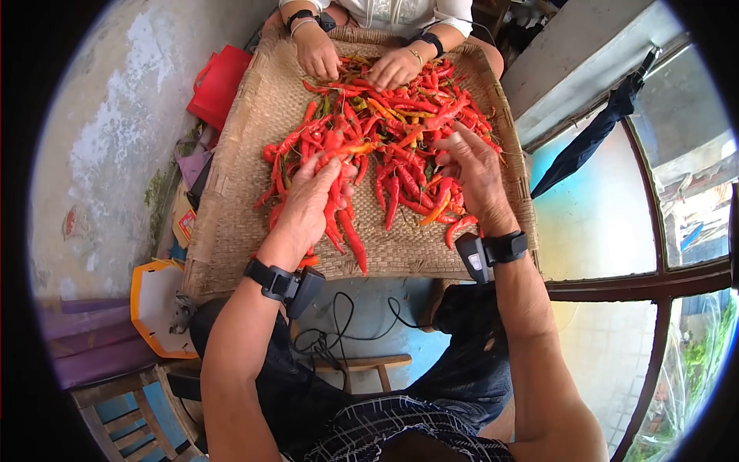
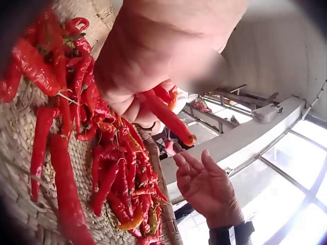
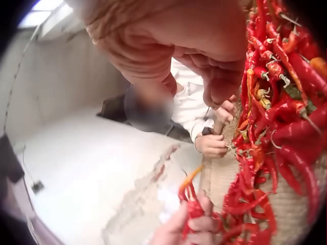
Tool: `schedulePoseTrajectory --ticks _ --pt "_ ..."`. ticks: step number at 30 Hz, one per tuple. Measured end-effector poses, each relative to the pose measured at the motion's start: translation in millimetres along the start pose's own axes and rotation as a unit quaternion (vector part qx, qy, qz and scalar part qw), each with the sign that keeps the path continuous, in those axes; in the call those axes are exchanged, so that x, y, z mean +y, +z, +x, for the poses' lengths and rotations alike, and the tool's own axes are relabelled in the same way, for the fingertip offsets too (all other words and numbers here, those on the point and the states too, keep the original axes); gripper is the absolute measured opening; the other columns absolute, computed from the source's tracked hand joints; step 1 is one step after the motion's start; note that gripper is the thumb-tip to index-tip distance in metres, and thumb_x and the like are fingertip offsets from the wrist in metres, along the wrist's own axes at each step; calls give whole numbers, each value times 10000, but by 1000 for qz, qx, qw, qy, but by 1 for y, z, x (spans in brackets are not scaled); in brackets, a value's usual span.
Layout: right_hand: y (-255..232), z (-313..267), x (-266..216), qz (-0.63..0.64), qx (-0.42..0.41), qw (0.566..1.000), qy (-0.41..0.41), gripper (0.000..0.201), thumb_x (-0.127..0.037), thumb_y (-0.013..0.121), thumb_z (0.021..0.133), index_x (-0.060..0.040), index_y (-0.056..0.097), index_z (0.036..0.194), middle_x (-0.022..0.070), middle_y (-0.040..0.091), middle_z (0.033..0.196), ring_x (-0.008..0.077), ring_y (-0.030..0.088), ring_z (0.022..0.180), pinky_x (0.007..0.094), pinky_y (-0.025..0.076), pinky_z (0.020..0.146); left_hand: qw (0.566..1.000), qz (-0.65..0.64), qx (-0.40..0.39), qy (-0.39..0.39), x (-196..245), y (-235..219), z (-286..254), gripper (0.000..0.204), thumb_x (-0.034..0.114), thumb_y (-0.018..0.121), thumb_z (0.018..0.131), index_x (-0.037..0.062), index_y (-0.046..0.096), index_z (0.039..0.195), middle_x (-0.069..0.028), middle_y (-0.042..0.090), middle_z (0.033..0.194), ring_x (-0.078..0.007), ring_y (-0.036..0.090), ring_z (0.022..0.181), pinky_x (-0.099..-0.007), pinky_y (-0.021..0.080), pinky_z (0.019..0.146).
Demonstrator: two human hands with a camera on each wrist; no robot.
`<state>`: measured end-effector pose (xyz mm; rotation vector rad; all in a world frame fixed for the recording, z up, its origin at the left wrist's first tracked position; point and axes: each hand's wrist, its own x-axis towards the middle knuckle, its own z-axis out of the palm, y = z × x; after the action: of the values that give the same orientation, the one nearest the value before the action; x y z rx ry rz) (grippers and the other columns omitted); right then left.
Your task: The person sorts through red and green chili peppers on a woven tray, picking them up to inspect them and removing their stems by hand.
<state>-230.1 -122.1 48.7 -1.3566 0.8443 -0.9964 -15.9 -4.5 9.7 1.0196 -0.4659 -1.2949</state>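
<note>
A heap of red peppers (image 1: 408,181), with some orange and green ones, lies on a woven tray (image 1: 223,223). My left hand (image 1: 308,204) grips several peppers (image 1: 335,158), red and orange, above the left part of the heap; in the left wrist view a red pepper (image 2: 166,117) sticks out from the hand (image 2: 158,51). My right hand (image 1: 479,177) is over the heap's right side, fingers relaxed and apart, holding nothing that I can see. The right wrist view shows this hand (image 3: 179,46) beside the peppers (image 3: 276,127).
Across the tray, another person's hands (image 1: 317,52) touch peppers at the far end. A red bag (image 1: 219,86) is at the left wall, an orange-edged box (image 1: 158,308) below it. A dark umbrella (image 1: 589,150) hangs by the window at right. Cables (image 1: 339,331) hang under the tray.
</note>
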Motion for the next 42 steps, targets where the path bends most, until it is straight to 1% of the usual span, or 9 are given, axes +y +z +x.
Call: schedulePoseTrajectory --ticks 6,10,21,25,26,27,30,33,42 --pt "39 -32 23 -199 -180 963 -17 365 -232 595 912 10 529 1176 -11 549 775 46 490 676 214 428 591 991 89 -94 -44 -16 16 -9 255 227 553 921 56 526 1107 -23 614 848 -72 527 616 -212 437 527" --pt "40 -31 19 -279 -159 945 -65 212 -216 593 915 -19 597 838 -56 507 660 33 438 590 214 383 518 977 185 -96 -49 -19 17 -12 221 239 566 915 40 561 1013 -3 586 787 -52 485 590 -197 401 512" --pt "7 0 7 -65 -36 997 18 229 -198 559 927 -21 580 785 -20 516 611 47 460 508 200 392 472 964 242 -94 -58 -22 8 -6 208 208 530 925 10 548 987 18 529 743 -43 454 589 -204 385 509" --pt "-2 15 6 153 110 981 36 442 -227 525 940 22 405 1285 75 603 828 84 542 614 240 456 510 972 221 -69 -36 -22 7 -7 178 135 506 915 5 548 1029 13 530 793 -53 487 633 -207 416 538" --pt "-10 17 14 141 76 986 40 652 -237 530 936 11 168 1419 138 608 950 107 586 702 244 484 570 972 221 -69 -36 -24 7 -6 178 135 506 915 5 548 1029 13 530 793 -53 487 633 -207 416 538" --pt "-7 14 15 141 75 986 40 652 -237 530 936 11 168 1419 138 608 950 107 586 702 244 484 570 969 230 -82 -44 -25 6 -6 197 127 507 912 3 545 1060 4 539 819 -57 496 648 -207 425 550" --pt "11 -7 31 -213 -68 975 -4 545 -273 554 927 33 359 1335 108 615 1031 154 602 778 266 500 648 962 249 -94 -59 -22 10 -12 256 132 508 913 -8 529 1127 -6 546 866 -66 509 685 -209 439 581" --pt "29 -24 33 -374 -221 882 -180 325 -218 622 878 -20 589 1135 112 625 863 168 614 768 305 497 637 949 281 -121 -71 -18 13 -13 306 140 509 918 -21 511 1179 -8 545 879 -74 516 714 -216 450 610" --pt "11 -25 9 -367 -245 897 7 145 -155 584 900 -19 630 922 42 603 726 118 529 652 275 449 594 948 282 -134 -69 -12 9 -9 271 62 466 921 -25 521 1172 -60 593 947 -101 574 785 -239 493 683"
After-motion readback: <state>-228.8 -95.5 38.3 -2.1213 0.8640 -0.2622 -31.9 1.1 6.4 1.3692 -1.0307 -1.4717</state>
